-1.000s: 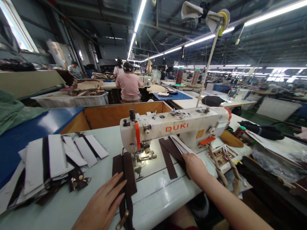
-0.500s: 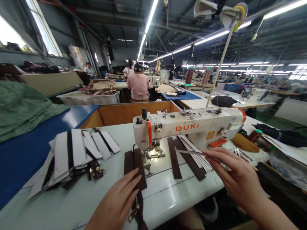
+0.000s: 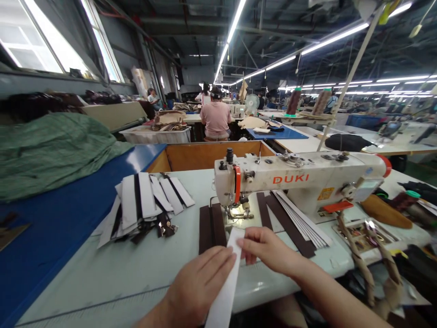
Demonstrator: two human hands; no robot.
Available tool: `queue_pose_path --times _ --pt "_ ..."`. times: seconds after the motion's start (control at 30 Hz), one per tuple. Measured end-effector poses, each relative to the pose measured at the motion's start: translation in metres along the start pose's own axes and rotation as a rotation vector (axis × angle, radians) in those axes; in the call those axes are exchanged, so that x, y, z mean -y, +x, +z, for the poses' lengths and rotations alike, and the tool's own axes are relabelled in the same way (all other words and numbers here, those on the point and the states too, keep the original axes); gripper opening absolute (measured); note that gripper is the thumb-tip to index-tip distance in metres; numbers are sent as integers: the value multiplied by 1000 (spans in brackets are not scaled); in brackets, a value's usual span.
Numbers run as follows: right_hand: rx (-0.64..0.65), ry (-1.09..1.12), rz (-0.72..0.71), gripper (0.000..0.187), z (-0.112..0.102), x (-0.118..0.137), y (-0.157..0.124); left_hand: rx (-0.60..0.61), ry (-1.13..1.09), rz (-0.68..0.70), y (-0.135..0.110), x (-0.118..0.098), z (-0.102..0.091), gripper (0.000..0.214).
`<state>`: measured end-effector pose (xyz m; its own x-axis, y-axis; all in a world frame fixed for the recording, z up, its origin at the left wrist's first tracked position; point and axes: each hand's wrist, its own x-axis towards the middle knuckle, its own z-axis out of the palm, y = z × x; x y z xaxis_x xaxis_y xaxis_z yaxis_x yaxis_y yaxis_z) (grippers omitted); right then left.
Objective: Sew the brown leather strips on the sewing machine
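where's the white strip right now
Head view, low centre: the white strip sits in front of the sewing machine, right hand pinching its far end, left hand against its left edge, dark brown strips just beyond.

Bright hall, long ceiling tube lights (image 3: 235,23), white glare from left windows (image 3: 37,50), edges curved, far background soft

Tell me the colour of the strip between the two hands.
The strip is white, clearest in the head view.
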<state>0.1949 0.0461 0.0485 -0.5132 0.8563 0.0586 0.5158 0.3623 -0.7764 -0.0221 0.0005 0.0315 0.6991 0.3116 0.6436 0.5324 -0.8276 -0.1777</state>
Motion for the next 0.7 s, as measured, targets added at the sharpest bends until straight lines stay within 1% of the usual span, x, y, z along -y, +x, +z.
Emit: queue_pose_path --times 0.07,0.13,0.2,0.27,0.33,0.37,0.43,0.5,0.53,0.57,0.63,0.7 --pt "-97 -102 1 27 1 -14 2 14 38 -70 -14 16 1 33" --pt "-176 -235 -5 31 -2 -31 -2 18 96 -160 -25 32 2 35" --pt "-204 -361 -11 38 -6 -53 -8 38 144 -240 -33 46 4 38" --pt "-210 -469 -7 40 -10 -73 -14 79 151 -304 -36 57 9 39" --pt "-221 -558 2 46 -14 -88 -18 112 131 -344 -36 63 14 39" --pt "-227 -595 1 49 -15 -91 -20 120 121 -361 -35 64 17 39" --pt "-230 -651 -16 50 -14 -89 -21 127 107 -387 -36 65 23 39" --pt "-219 -680 -63 44 -7 -75 -20 141 87 -407 -37 66 28 38" --pt "-201 -690 -113 41 -2 -66 -17 149 76 -416 -38 66 29 38" --pt "-177 -698 -183 38 4 -56 -14 157 68 -425 -38 67 31 38" --pt "-118 -722 -380 34 16 -40 -4 173 61 -447 -38 69 34 39" --pt "-72 -758 -544 30 25 -31 9 189 68 -470 -36 70 38 41"
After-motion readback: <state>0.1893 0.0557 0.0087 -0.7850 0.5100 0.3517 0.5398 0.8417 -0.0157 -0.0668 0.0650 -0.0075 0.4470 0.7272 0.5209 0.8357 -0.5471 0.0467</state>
